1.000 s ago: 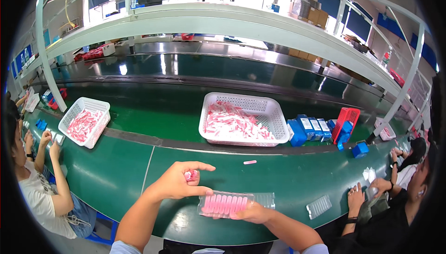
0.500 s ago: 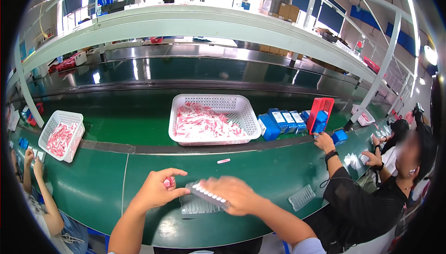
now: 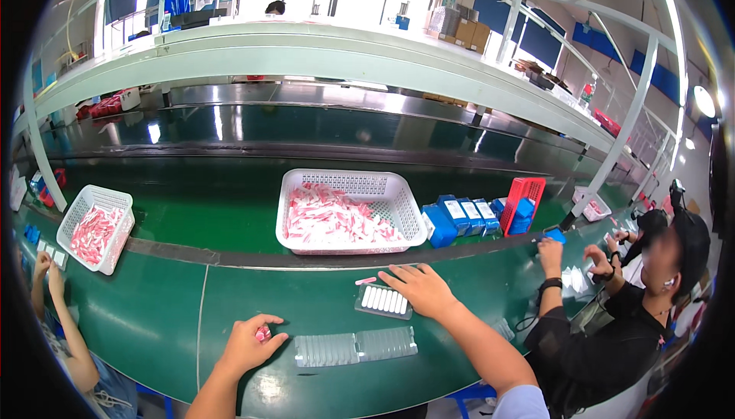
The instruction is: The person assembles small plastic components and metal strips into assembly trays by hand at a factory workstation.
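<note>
My left hand (image 3: 249, 348) is above the green table at lower centre, thumb and index finger apart. Its other fingers curl round some small pink-and-white pieces (image 3: 263, 334). A dark shallow tray (image 3: 383, 301) with a row of several white oblong pieces lies farther forward. My right hand (image 3: 423, 292) is at that tray's right edge, fingers stretched out and holding nothing; whether it touches the tray I cannot tell. Just beyond the tray is a single pink-and-white stick (image 3: 366, 281). Nearer me, a clear ribbed plastic blister tray (image 3: 357, 347) lies unfolded in two halves.
A white basket (image 3: 354, 248) of pink-and-white sticks stands ahead, with blue boxes (image 3: 453, 218) and a red basket (image 3: 524, 206) to its right. Another white basket (image 3: 96, 229) is at left. Co-workers sit on both sides. A raised white shelf (image 3: 306, 53) spans the back.
My right hand has moved forward, and the dark tray it held now lies flat on the table. The clear blister tray is uncovered. My left hand has shifted slightly left and toward me.
</note>
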A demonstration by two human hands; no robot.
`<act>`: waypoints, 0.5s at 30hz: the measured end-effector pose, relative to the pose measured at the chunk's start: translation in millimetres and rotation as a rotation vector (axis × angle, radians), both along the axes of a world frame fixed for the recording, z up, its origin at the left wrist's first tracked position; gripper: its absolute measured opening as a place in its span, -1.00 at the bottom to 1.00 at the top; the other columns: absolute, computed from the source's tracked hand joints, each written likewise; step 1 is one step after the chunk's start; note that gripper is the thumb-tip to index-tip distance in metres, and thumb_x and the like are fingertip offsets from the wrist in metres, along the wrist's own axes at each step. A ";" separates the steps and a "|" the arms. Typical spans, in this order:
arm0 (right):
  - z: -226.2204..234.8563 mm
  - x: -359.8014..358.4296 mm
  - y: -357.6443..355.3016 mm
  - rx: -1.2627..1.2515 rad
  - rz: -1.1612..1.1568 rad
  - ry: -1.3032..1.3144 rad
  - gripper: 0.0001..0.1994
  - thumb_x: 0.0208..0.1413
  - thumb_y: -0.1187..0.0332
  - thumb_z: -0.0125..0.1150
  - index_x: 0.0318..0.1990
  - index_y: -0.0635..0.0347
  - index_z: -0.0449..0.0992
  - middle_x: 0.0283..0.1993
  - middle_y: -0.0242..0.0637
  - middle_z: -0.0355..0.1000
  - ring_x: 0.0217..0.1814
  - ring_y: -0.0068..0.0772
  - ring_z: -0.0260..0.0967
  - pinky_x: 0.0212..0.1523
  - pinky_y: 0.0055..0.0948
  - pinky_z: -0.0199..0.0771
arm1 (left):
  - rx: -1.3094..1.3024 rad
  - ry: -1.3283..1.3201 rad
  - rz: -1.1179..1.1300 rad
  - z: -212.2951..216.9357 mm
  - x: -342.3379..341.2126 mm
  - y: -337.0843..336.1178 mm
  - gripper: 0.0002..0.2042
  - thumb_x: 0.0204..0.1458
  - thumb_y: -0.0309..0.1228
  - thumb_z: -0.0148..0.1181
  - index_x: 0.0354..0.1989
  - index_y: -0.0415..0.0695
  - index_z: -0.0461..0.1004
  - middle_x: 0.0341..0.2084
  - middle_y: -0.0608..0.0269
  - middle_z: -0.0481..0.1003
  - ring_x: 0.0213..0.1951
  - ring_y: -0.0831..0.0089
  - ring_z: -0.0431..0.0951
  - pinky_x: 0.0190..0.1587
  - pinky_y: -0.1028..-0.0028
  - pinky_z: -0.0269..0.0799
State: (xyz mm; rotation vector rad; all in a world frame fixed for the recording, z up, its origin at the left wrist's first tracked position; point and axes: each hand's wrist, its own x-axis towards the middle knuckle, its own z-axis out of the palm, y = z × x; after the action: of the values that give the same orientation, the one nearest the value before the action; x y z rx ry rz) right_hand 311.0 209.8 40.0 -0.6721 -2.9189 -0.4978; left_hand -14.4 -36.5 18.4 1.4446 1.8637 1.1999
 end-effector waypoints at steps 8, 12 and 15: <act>29.8 -9.7 -18.8 -0.535 -0.181 0.146 -0.30 0.05 0.22 0.39 0.38 0.04 0.32 0.24 -0.15 0.49 0.29 -0.13 0.42 0.22 -0.07 0.37 | 0.069 -0.030 0.025 -18.7 -4.4 7.5 -0.73 -0.09 -0.50 0.50 -0.18 -0.16 0.65 -0.68 0.39 0.42 -0.60 0.65 0.31 -0.48 0.57 0.27; 6.9 -15.8 -29.7 -0.539 -0.023 0.249 -0.27 0.02 0.27 0.47 0.38 0.08 0.32 0.26 -0.15 0.47 0.27 -0.03 0.39 0.28 -0.04 0.29 | 0.182 -0.181 0.052 -35.3 -14.3 0.4 -0.80 -0.08 -0.63 0.40 -0.24 -0.22 0.61 -0.71 0.55 0.26 -0.60 0.76 0.18 -0.51 0.62 0.12; 5.8 23.7 -18.0 -0.591 -0.095 0.330 -0.27 0.03 0.34 0.44 0.40 0.07 0.29 0.28 -0.14 0.45 0.32 -0.05 0.36 0.38 0.00 0.20 | 0.205 -0.165 0.066 -36.5 -15.7 -2.4 -0.82 -0.07 -0.64 0.37 -0.26 -0.22 0.59 -0.72 0.54 0.26 -0.61 0.76 0.18 -0.52 0.62 0.10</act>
State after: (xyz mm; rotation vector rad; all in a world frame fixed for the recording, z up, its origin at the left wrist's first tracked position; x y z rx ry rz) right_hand 334.8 191.8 45.8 -0.8541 -2.7059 0.4555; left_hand -30.1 -38.9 -18.1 1.3505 1.7293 1.5320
